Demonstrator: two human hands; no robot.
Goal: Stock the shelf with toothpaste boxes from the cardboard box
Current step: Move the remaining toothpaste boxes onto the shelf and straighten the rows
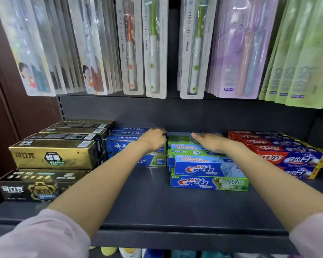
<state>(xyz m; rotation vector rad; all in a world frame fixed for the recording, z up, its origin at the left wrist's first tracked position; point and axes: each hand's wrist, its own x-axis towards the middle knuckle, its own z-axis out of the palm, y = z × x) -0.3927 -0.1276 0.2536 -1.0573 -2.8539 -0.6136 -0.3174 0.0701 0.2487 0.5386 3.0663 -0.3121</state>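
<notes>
Both hands reach to the shelf's [175,207] back edge. Left hand [154,139] curls round the blue boxes' [127,144] end; right hand [211,143] lies flat, fingers together, on the Crest stack [209,175] — a careless shove could topple its staggered front boxes.

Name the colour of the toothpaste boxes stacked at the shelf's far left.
Gold toothpaste boxes above black ones, head view.

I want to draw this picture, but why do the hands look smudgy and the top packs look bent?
Head view: both hands, left and right, are smeared by motion blur, while the Crest boxes stay sharp; the wide lens fans the toothbrush packs outward; glare whitens the packs at upper left; the gold box shines with reflections.
</notes>
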